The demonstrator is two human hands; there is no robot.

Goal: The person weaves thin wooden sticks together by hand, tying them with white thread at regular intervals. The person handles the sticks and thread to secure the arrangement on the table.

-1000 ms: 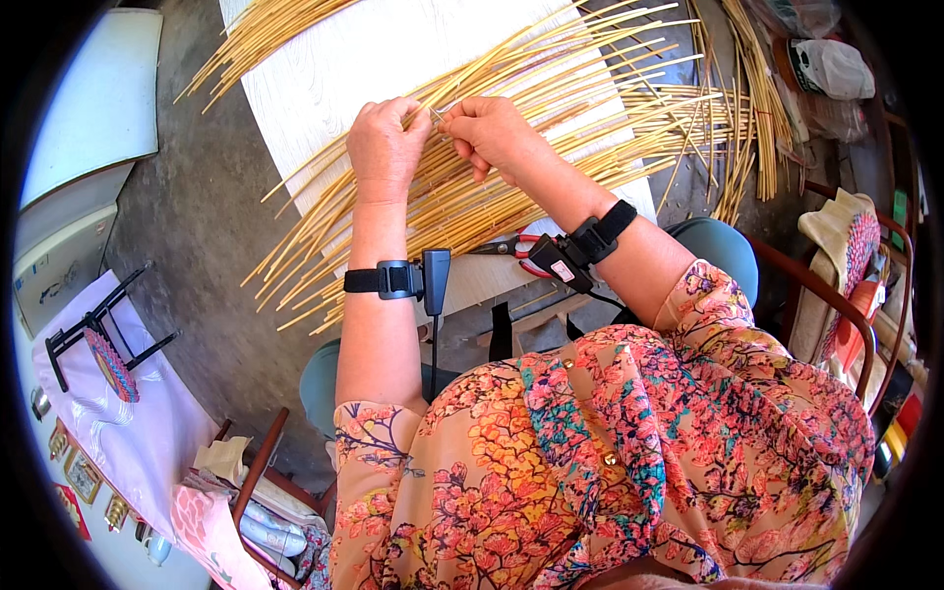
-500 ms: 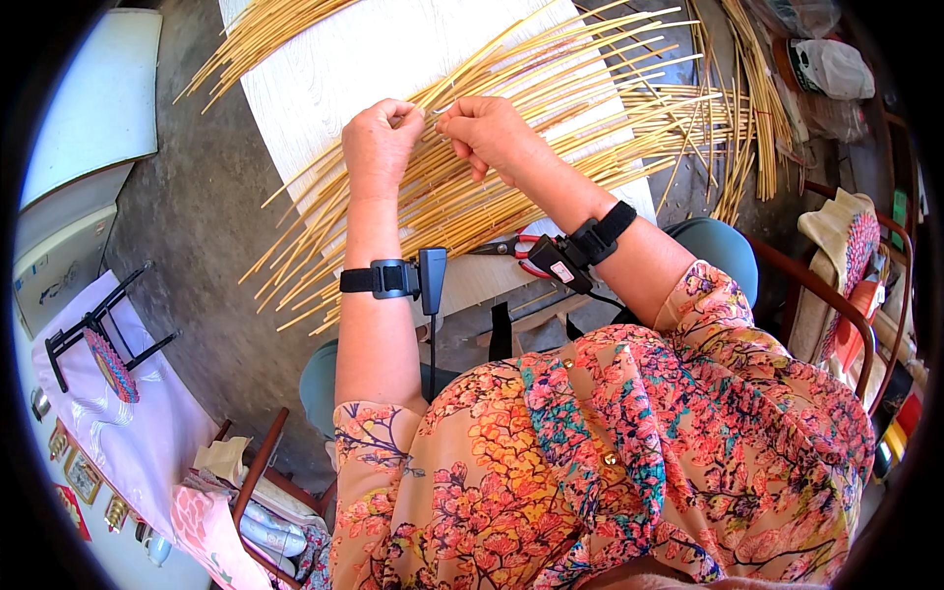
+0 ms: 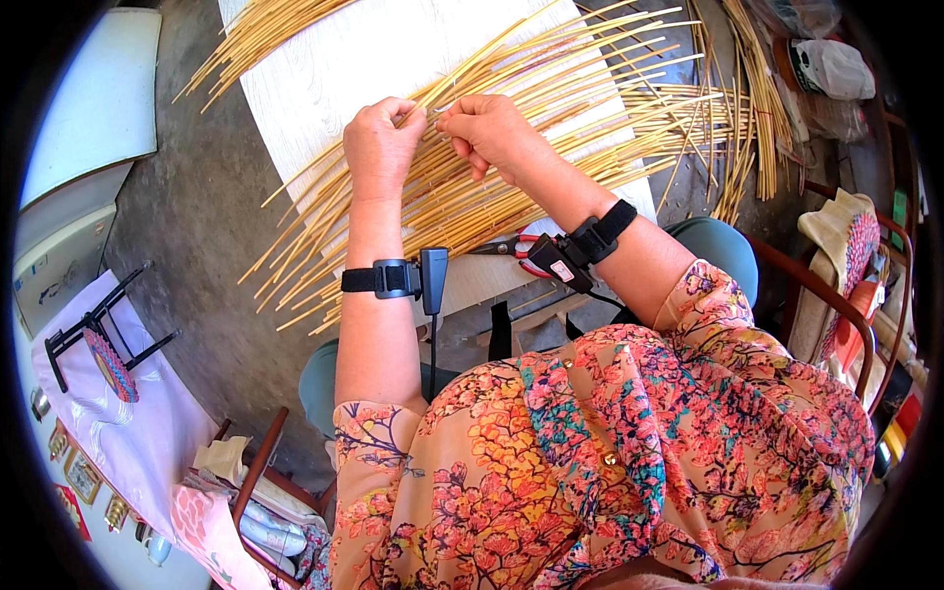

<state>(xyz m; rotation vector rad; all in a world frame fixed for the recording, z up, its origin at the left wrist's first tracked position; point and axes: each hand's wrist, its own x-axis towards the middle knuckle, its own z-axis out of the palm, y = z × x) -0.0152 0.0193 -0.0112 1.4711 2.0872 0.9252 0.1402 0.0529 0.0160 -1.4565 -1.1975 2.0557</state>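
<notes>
A wide mat of thin yellow-brown sticks lies slantwise across a white wood-grain board. Over its far edge, my left hand is closed, its thumb and fingers pinching a stick. My right hand faces it closely, thumb and forefinger pressed together on something small and pale, too fine to name. Faint cross-rows of binding show among the sticks. Red-handled pruning shears rest on the board's near side, partly behind my right wrist's strap.
Another stick bundle lies at the board's far left. More loose sticks stretch over the floor at right. Close to me are a blue-grey seat and wooden chair arms. A cloth-covered table stands at left.
Both hands stay at the same spot on the sticks. My left hand has shifted very slightly toward the right; the fingers remain pinched.
</notes>
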